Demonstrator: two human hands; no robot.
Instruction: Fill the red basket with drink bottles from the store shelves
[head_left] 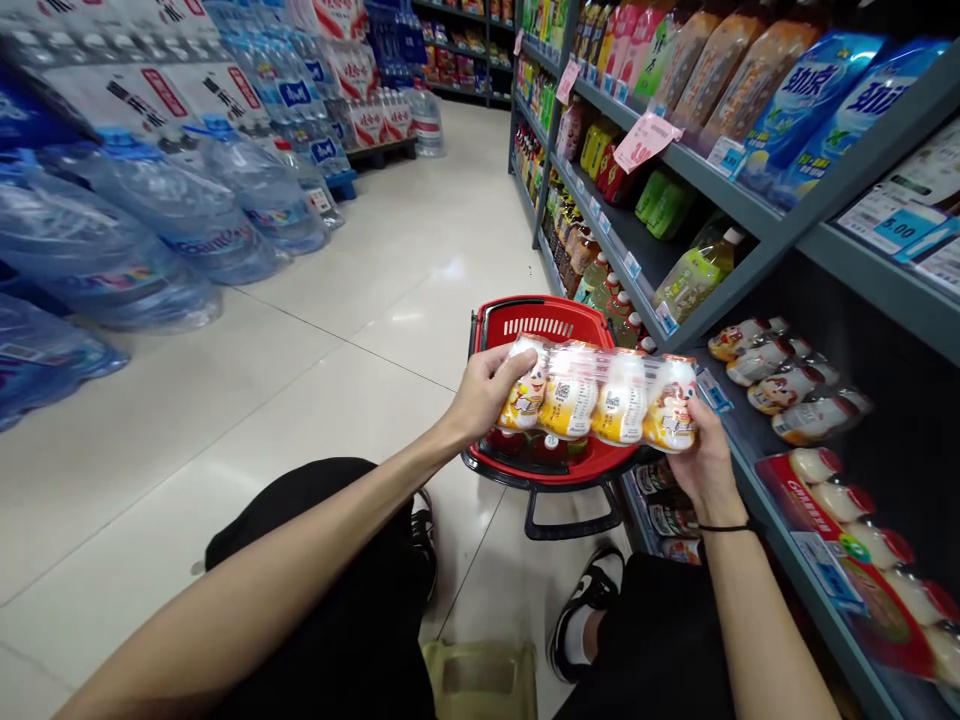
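A shrink-wrapped pack of small drink bottles (600, 395), white and yellow with cartoon labels, is held level over a red shopping basket (536, 322) that stands on the floor. My left hand (484, 390) grips the pack's left end. My right hand (701, 455) grips its right end from below, with a black band on that wrist. More packs of the same bottles (784, 375) lie on the dark shelf just to the right.
Grey store shelves (757, 225) full of bottled drinks and price tags line the right side. Large water bottles (172, 215) are stacked along the left of the tiled aisle. My knees in black trousers and black-and-white shoes (589, 600) are below.
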